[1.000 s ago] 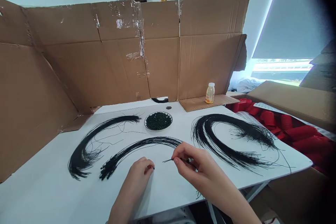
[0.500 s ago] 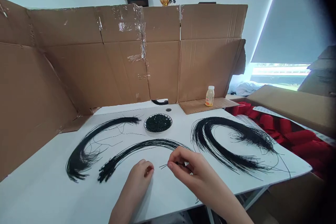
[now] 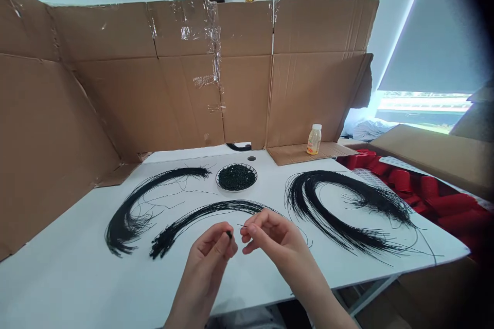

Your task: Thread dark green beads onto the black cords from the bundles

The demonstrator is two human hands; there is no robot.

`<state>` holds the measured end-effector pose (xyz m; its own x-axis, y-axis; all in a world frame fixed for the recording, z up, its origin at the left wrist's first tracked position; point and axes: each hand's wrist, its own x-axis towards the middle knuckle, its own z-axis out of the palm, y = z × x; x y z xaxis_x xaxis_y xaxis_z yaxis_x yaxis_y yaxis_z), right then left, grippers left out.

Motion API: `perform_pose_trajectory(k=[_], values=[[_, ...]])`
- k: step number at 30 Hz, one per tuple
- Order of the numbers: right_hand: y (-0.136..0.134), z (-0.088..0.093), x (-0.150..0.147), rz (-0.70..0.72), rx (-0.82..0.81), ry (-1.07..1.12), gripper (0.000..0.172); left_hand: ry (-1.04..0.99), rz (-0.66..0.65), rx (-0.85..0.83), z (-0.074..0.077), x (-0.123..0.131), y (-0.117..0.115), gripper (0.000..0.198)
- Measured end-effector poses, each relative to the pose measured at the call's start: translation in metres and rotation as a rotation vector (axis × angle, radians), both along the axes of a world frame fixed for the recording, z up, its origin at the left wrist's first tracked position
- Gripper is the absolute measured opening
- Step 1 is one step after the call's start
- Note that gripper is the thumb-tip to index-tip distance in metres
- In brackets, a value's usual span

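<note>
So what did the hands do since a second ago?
The left hand lifted off the table and tipped toward the right hand, a small black bead pinched at its fingertips. The right hand, pinching a thin black strand, drew in to meet it; the fingertips now almost touch. The dish of beads, the three strand bundles and the bottle lie as before.

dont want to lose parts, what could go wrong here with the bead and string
1. The bead, pinched in the fingers of the left hand, could slip and roll off the table.
2. The thin string poking from the right hand may bend or miss the bead.
3. Loose ends of the right bundle lie near the table edge; a forearm might drag them.
</note>
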<state>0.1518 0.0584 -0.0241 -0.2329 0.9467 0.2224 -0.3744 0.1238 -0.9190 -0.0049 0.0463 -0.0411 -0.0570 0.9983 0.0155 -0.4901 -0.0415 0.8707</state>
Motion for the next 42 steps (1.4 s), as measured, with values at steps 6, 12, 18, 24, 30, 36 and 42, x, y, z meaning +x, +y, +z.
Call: perform_pose_trajectory(k=[6, 12, 18, 24, 30, 36, 42], values=[[-0.021, 0.009, 0.001, 0.062, -0.028, 0.195, 0.029, -0.176, -0.078, -0.026, 0.024, 0.024, -0.019, 0.026], [-0.028, 0.02, 0.003, 0.073, -0.046, 0.18, 0.034, -0.145, -0.046, -0.027, 0.028, 0.027, -0.026, 0.027], [-0.03, 0.021, 0.003, 0.058, -0.044, 0.167, 0.034, -0.11, 0.006, -0.032, 0.032, 0.03, -0.031, 0.028], [-0.029, 0.02, 0.004, 0.087, -0.041, 0.148, 0.036, -0.088, 0.042, -0.023, 0.036, 0.033, -0.034, 0.03], [-0.029, 0.017, 0.004, 0.077, -0.022, 0.145, 0.034, -0.052, 0.063, -0.024, 0.036, 0.032, -0.035, 0.03], [-0.035, 0.018, 0.002, 0.009, 0.041, 0.078, 0.028, -0.029, 0.096, -0.016, 0.037, 0.032, -0.035, 0.027], [-0.031, 0.013, 0.003, 0.06, 0.046, 0.125, 0.026, -0.042, 0.097, -0.023, 0.037, 0.033, -0.035, 0.028]])
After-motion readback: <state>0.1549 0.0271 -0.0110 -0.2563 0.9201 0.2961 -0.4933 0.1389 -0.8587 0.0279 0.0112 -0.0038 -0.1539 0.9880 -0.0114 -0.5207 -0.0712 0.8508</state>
